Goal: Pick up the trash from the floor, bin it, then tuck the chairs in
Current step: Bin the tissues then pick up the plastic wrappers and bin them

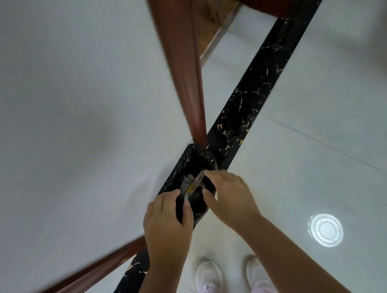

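Black-lined bin point(199, 183) | both hands palm-down above | left hand point(165, 216), right hand point(230, 196) pinching wrapper point(193, 184)

A home interior, probably a hallway or dining-room edge. Glossy white floor tiles point(315, 152) with a black gold-veined marble border strip point(265, 79) run toward 1 o'clock. A red-brown wooden door frame point(180, 54) rises at 12 o'clock beside a plain white wall point(54, 105). A ceiling lamp's reflection point(325, 230) shines at 4 o'clock.

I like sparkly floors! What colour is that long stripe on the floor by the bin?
The floor stripe is black with gold-white veins, like marble; the head view shows it.
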{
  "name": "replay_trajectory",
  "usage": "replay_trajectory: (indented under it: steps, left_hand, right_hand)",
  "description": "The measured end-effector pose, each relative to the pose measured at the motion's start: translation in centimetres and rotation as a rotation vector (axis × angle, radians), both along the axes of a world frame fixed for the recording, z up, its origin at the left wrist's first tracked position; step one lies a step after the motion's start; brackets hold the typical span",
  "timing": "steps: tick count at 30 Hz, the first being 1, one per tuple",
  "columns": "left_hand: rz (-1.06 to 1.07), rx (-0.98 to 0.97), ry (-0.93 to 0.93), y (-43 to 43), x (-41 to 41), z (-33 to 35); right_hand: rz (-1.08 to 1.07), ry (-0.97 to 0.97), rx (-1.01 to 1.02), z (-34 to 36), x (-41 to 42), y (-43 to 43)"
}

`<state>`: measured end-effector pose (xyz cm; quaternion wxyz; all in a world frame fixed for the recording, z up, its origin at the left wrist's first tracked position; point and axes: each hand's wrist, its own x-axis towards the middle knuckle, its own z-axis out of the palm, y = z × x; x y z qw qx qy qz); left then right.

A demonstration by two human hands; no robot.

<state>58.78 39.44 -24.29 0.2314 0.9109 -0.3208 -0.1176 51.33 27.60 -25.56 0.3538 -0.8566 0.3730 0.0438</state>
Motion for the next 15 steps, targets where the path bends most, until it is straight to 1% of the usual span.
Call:
replay_trajectory:
  steps: [4, 7, 10, 15]
  left_hand:
    - [-0.069, 0.002, 0.033, -2.3, -1.5, 4.8]
    - [-0.143, -0.035, 0.005, -4.4, -3.1, 9.3]
    - [-0.245, -0.09, -0.052, -6.1, -4.7, 13.9]
    - [-0.384, -0.14, -0.126, -8.4, -7.4, 21.0]
  right_hand:
    - [-0.224, -0.147, -0.043, 6.3, -2.2, -0.4]
    - [-0.344, -0.23, -0.126, 11.0, -4.0, -0.7]
    - [-0.41, -0.303, -0.21, 15.4, -6.2, -1.3]
    - [-0.481, -0.303, -0.389, 21.9, -10.8, -3.0]
